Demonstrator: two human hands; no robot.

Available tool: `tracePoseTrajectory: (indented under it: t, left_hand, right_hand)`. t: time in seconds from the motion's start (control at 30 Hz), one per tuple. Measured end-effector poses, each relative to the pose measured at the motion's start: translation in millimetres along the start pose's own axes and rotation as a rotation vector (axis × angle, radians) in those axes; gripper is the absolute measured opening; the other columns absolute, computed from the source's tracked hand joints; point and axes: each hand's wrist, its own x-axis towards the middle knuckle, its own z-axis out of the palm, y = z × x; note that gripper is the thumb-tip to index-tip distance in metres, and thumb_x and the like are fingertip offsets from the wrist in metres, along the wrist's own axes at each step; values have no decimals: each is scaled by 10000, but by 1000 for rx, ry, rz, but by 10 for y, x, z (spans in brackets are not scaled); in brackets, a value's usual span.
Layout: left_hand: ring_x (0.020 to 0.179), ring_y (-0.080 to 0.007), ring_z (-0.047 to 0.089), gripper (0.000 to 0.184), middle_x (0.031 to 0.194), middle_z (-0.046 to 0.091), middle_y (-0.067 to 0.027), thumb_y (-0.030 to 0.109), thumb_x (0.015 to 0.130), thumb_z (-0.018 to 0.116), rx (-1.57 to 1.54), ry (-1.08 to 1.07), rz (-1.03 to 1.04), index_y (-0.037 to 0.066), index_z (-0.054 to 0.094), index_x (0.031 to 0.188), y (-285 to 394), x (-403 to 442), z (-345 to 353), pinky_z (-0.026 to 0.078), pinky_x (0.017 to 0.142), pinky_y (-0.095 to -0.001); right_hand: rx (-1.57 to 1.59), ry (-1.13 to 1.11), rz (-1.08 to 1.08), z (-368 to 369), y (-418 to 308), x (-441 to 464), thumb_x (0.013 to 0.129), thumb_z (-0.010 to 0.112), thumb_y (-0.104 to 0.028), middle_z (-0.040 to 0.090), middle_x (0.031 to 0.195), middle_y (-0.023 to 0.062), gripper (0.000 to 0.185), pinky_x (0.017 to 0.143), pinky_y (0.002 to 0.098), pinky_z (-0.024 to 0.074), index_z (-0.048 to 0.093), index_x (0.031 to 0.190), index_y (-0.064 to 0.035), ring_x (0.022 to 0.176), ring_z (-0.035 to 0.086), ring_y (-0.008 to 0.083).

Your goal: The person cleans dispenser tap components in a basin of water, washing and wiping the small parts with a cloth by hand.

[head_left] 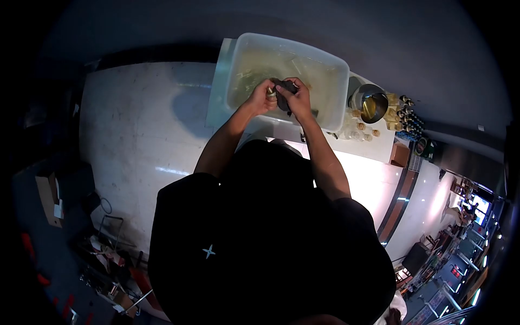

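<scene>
Both hands are clamped: the left hand (261, 98) closes on a small gold-and-pale piece (271, 93), and the right hand (297, 99) pinches a dark cloth (284, 96) against it, the two hands nearly meeting. Whether the left fingers also grip the cloth, I cannot tell. Directly beneath the grip is a translucent tub (342, 73) of cloudy, yellowish liquid, with slender pieces showing in it; they are too blurred to name. Just beyond the tub, to the right of the grip, sits a round, shiny bowl (374, 103) with something yellow inside. Clear bottles (349, 130) with gold-coloured tops lie near it, on the side closer to the person. Farther right come yellowish bottles (398, 115), then blue ones. Well off to the left, a cardboard box (49, 199) stands near the edge of the view.
</scene>
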Motion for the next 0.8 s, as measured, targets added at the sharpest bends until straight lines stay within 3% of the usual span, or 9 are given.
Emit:
tracePoseTrajectory:
  t: [0.1, 0.17, 0.3, 0.4, 0.5, 0.6, 0.7, 0.8]
  left_hand:
    - [354, -88, 207, 392, 467, 241, 71, 461, 928, 453, 2, 40, 6, 198, 363, 652, -11, -27, 55, 161, 365, -261]
    - [345, -71, 208, 477, 466, 248, 76, 575, 936, 449, 77, 80, 8, 198, 376, 653, 95, -144, 246, 156, 355, -247]
    - [354, -53, 226, 626, 487, 255, 87, 819, 859, 394, 179, 140, -30, 213, 463, 718, 130, -211, 342, 158, 344, -219]
    - [354, -46, 228, 676, 503, 277, 84, 863, 828, 352, 259, 199, -71, 204, 455, 716, 95, -170, 339, 161, 346, -204]
    - [333, -33, 189, 691, 478, 269, 84, 863, 831, 345, 197, 229, -128, 192, 411, 681, 105, -196, 386, 131, 326, -206]
    - [417, -65, 391, 711, 590, 447, 40, 838, 849, 359, 137, -58, -214, 150, 538, 835, 158, -147, 86, 296, 387, -208]
    - [658, -103, 599, 666, 784, 624, 14, 769, 885, 432, 53, 270, 89, 129, 608, 941, 24, -177, 632, 468, 558, -260]
    - [939, -126, 642, 508, 1002, 686, 1, 617, 934, 514, 265, 101, 75, 133, 646, 1007, -46, 69, 189, 513, 763, -311]
  right_hand:
    - [61, -47, 49, -39, -14, 29, 802, 797, -85, 641, 901, 36, 302, 727, 256, 480, 613, 1038, -41, 809, 582, 104]
    - [128, -118, 109, -65, 22, 11, 790, 802, -78, 639, 933, 38, 333, 752, 266, 477, 606, 1058, -52, 843, 577, 110]
    - [-70, -204, -36, -29, -46, -98, 756, 818, -81, 638, 961, 30, 371, 804, 286, 477, 593, 1051, -73, 883, 575, 131]
    - [-144, -202, -121, -14, -7, -117, 737, 827, -94, 651, 974, 38, 390, 829, 289, 480, 583, 1041, -74, 894, 584, 139]
    - [-257, -166, -168, 21, -75, -184, 733, 823, -105, 674, 964, 69, 382, 820, 296, 493, 583, 1028, -70, 879, 617, 153]
    - [-364, -106, -168, 63, -185, -226, 737, 814, -111, 692, 945, 93, 349, 806, 312, 508, 592, 1002, -64, 862, 648, 167]
    - [-435, 65, -124, 143, -154, -222, 751, 804, -114, 697, 942, 87, 310, 806, 317, 511, 605, 981, -57, 856, 638, 154]
    - [-522, 297, -46, 244, -190, -234, 753, 790, -137, 709, 930, 114, 289, 784, 338, 524, 623, 976, -59, 843, 670, 195]
